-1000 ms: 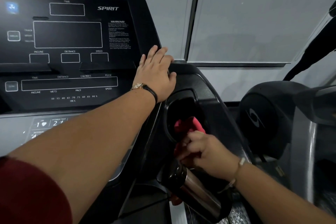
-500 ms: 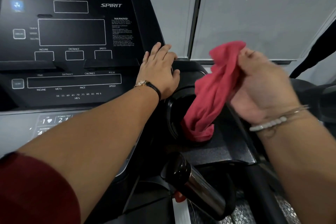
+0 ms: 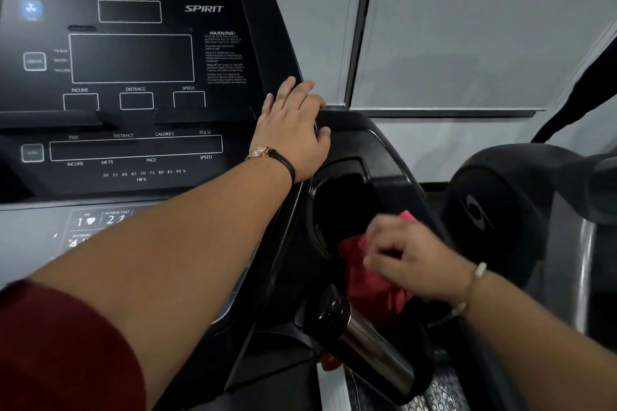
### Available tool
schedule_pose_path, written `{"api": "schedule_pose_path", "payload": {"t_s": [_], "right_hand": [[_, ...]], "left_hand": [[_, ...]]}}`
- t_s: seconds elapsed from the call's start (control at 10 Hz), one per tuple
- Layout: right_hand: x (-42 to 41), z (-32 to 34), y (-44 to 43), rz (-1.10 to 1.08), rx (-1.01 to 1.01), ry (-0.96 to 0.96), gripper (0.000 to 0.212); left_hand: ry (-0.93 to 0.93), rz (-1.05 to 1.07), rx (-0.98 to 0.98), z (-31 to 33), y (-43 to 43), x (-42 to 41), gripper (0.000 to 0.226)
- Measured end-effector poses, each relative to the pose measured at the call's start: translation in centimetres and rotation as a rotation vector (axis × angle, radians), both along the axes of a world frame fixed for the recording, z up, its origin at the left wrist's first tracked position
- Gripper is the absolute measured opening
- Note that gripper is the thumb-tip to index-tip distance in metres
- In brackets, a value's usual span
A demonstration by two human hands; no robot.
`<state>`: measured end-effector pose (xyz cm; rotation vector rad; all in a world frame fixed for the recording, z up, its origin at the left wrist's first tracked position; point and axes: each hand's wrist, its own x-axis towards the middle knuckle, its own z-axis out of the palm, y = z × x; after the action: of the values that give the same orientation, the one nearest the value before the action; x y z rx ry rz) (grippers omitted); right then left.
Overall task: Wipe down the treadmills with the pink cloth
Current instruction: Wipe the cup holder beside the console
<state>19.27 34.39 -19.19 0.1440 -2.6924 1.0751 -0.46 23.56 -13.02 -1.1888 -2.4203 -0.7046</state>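
The black treadmill console (image 3: 133,57) fills the left of the view, its displays dark. My left hand (image 3: 293,130) lies flat with fingers apart on the console's right edge, above the cup holder (image 3: 340,200). My right hand (image 3: 407,257) grips the pink cloth (image 3: 364,280) and presses it against the console's right tray, at the near rim of the cup holder. The hand is motion-blurred and covers most of the cloth.
A black and chrome handlebar grip (image 3: 364,337) sticks out just below the cloth. A second machine's dark rounded housing (image 3: 494,210) stands close on the right. Grey wall panels (image 3: 467,27) are behind.
My right hand had lifted the cloth up in front of the wall half a second ago; it has now come back down onto the tray by the cup holder. My left hand has stayed put.
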Motion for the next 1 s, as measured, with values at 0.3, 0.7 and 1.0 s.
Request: {"api": "schedule_pose_path", "payload": {"t_s": [0.3,0.7,1.0], "right_hand": [[1.7,-1.3,-2.2,-0.296,0.614,-0.372,0.095],[-3.4,-0.5,-5.8,-0.303,0.479,-0.276,0.053],[-2.2,-0.5,-3.1,-0.165,0.783,-0.286,0.068]], "left_hand": [[0.007,0.013,-0.006,-0.1,0.1,0.0,0.036],[0.008,0.02,-0.011,0.0,0.0,0.2,0.034],[0.004,0.012,0.006,-0.2,0.0,0.0,0.033]]}}
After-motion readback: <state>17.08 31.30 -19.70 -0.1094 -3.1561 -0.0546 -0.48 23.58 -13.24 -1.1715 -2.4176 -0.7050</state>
